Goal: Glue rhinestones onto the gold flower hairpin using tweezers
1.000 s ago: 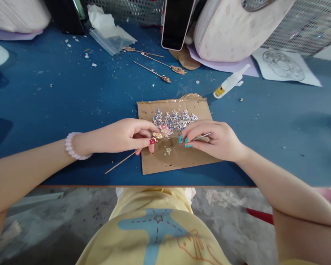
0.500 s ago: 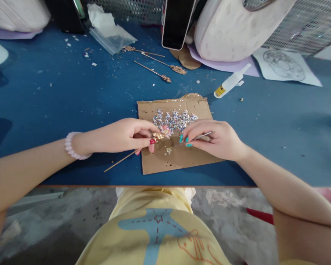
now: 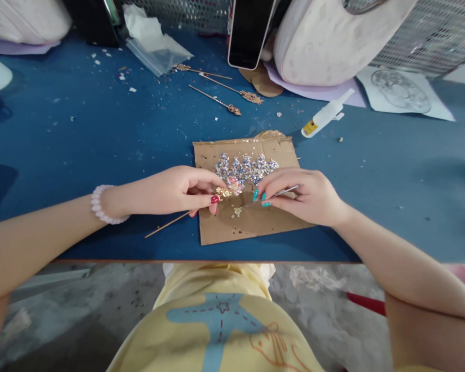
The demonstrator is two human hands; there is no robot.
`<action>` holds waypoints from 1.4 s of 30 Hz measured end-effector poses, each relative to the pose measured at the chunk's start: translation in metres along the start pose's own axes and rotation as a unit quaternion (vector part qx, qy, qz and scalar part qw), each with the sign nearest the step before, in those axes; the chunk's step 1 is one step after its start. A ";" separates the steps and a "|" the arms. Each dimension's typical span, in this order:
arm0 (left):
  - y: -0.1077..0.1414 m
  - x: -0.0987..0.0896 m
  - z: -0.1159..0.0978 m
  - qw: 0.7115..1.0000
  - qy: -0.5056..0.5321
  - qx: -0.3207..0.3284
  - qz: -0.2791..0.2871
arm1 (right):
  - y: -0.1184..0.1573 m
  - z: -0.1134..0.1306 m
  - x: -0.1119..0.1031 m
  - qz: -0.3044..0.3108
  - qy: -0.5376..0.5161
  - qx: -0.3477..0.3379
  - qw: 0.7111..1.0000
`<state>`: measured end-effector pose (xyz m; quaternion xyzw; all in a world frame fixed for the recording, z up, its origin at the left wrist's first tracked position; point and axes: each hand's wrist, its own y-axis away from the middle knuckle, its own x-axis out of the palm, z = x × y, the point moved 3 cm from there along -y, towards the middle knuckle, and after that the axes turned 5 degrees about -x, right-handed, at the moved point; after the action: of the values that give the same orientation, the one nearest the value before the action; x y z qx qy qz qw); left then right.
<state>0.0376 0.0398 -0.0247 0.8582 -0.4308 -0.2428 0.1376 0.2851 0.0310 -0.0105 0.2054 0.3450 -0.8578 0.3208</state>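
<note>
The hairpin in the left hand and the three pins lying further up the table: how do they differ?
The held hairpin is pinched at its head by the left hand, over the cardboard; the three spare pins lie untouched on the blue table. The held hairpin's head carries a pinkish cluster; the spare pins' heads look plain gold. Its stem points toward the person; theirs slant away to the left. All four are slim gold sticks with ornate heads.

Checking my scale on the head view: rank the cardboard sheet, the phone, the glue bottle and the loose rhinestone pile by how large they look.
1. Cardboard sheet, clearly largest.
2. Phone, though cut off by the frame's top edge and farther away, so unsure.
3. Rhinestone pile.
4. Glue bottle, close to the pile; hard to separate.
</note>
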 end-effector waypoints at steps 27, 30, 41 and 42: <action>0.000 0.000 0.000 1.000 0.002 0.009 0.002 | 0.000 0.002 0.000 0.021 0.028 -0.038 0.999; -0.001 0.000 0.001 1.000 0.002 0.008 0.001 | 0.000 0.002 -0.001 0.022 0.031 -0.040 0.998; -0.001 0.000 0.001 1.000 -0.007 0.008 0.000 | 0.000 0.004 -0.001 0.019 0.027 -0.033 0.999; -0.001 0.000 0.001 1.000 -0.006 0.008 0.000 | 0.000 0.004 -0.001 0.019 0.026 -0.034 0.999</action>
<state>0.0374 0.0408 -0.0264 0.8578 -0.4337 -0.2445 0.1278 0.2854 0.0286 -0.0075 0.2233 0.3779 -0.8340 0.3344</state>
